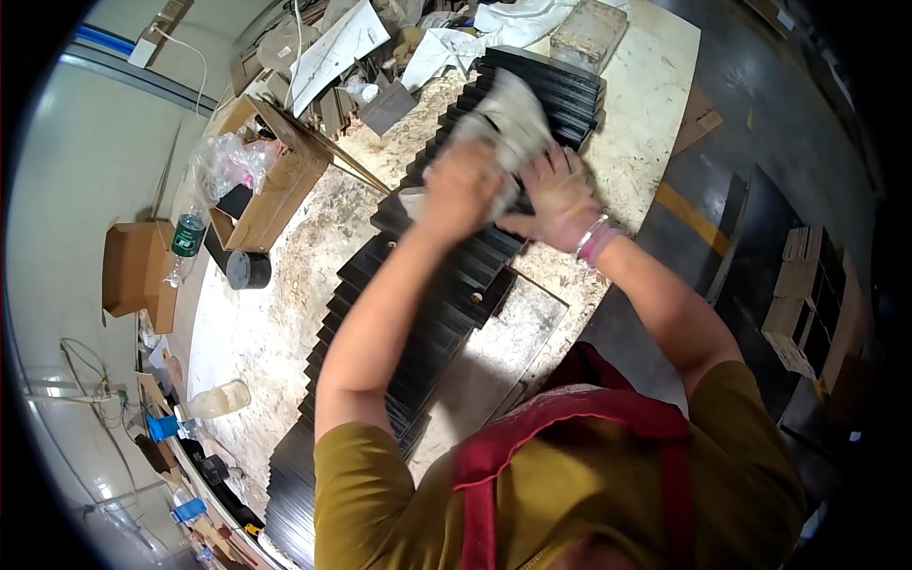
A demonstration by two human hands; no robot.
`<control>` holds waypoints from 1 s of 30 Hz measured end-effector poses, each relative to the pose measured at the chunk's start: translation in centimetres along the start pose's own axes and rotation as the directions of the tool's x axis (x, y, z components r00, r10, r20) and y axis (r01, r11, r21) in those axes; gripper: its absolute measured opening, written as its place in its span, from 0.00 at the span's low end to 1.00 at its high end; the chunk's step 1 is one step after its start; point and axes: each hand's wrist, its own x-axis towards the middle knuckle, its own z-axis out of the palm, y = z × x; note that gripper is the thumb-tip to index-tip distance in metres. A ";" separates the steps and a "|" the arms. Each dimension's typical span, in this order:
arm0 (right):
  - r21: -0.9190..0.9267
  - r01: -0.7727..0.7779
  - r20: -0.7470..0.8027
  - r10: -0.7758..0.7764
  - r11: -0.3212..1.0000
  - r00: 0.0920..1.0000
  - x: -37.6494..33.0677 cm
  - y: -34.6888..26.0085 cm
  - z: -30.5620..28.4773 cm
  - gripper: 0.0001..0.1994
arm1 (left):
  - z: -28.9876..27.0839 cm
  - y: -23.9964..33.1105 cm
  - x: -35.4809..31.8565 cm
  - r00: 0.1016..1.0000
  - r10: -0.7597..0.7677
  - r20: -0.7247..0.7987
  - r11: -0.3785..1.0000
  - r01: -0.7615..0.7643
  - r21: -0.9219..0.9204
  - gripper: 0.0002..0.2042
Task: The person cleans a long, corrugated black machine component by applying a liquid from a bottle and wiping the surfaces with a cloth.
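Note:
A long row of black strips (379,275) lies side by side across the table, with stepped, uneven ends. My left hand (464,186) is bare and slightly blurred. It grips a whitish cloth (518,119), pressed onto the strips toward their far end. Just right of the cloth, my right hand (560,198) lies with its fingers spread on the strips' right side. It seems to wear a thin pale glove, with a bracelet (591,236) at the wrist. Round holes show in some of the nearer strips.
The worn whitish table (256,323) carries a cardboard box (275,190) of plastic bags, a black round container (249,271) and a pale bottle (220,400) on the left. Papers and clutter fill the far end, beside a worn block (589,36). Stacked cardboard (798,299) stands at right.

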 end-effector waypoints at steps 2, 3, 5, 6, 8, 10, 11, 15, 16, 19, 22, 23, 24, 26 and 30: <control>0.008 -0.001 -0.154 0.002 1.000 0.988 -0.1 0.7 2.8 0.46 | 0.4 2.0 0.4 0.995 -0.005 0.098 0.971 -0.019 0.238 0.19; 0.051 -0.001 -0.251 0.014 0.999 0.968 0.1 1.1 3.8 0.46 | 0.1 0.5 1.3 0.984 -0.139 0.110 0.976 0.117 0.183 0.21; 0.090 0.042 -0.315 -0.012 0.995 0.949 -0.1 0.1 4.1 0.47 | -1.1 -5.2 0.4 0.932 -0.353 0.080 0.911 0.323 0.258 0.21; 0.088 0.061 -0.325 -0.029 0.994 0.945 0.0 -0.4 3.9 0.47 | -2.2 -7.6 0.7 0.842 -0.524 0.128 0.848 0.503 0.167 0.20; 0.110 0.046 -0.300 -0.011 0.993 0.954 0.1 0.4 4.2 0.47 | -3.4 -6.7 3.3 0.877 -0.480 0.010 0.865 0.472 0.169 0.18; 0.149 0.053 -0.342 0.002 0.987 0.940 0.0 1.3 4.7 0.47 | -2.1 -1.4 5.6 0.932 -0.361 -0.043 0.931 0.356 -0.080 0.18; 0.092 0.037 -0.284 -0.009 0.995 0.959 0.1 1.2 4.9 0.47 | -1.0 1.1 5.6 0.978 -0.209 -0.025 0.972 0.205 -0.117 0.18; 0.109 0.054 -0.312 -0.017 0.993 0.950 0.3 1.1 4.5 0.46 | 2.8 0.7 3.5 0.970 -0.208 0.128 0.970 0.187 0.157 0.25; 0.184 0.093 -0.414 -0.009 0.979 0.910 0.2 1.0 4.7 0.46 | 2.4 -1.2 3.7 0.929 -0.359 0.096 0.917 0.331 0.224 0.24; 0.235 0.147 -0.270 -0.081 0.961 0.960 -0.4 1.7 2.8 0.46 | 0.1 -5.7 4.7 0.809 -0.584 0.076 0.798 0.554 0.238 0.18; 0.222 0.150 -0.446 -0.037 0.964 0.894 0.7 6.2 1.4 0.44 | -0.3 -2.8 9.2 0.870 -0.488 -0.070 0.865 0.492 0.093 0.15; 0.229 0.123 -0.474 0.001 0.966 0.881 2.0 7.8 0.4 0.44 | 0.6 -1.2 9.8 0.893 -0.438 -0.108 0.893 0.446 0.067 0.16; 0.232 0.091 -0.498 0.038 0.968 0.866 3.6 9.4 -0.2 0.44 | 2.3 0.2 10.4 0.945 -0.302 -0.129 0.948 0.312 0.064 0.18; 0.041 0.057 -0.020 -0.056 0.998 0.998 6.1 11.5 -1.1 0.42 | 6.1 3.8 10.9 0.963 -0.233 0.137 0.959 0.204 0.196 0.24; 0.156 0.120 -0.395 -0.049 0.980 0.917 6.6 12.1 2.6 0.42 | 7.6 0.1 11.0 0.902 -0.424 0.084 0.870 0.380 0.313 0.24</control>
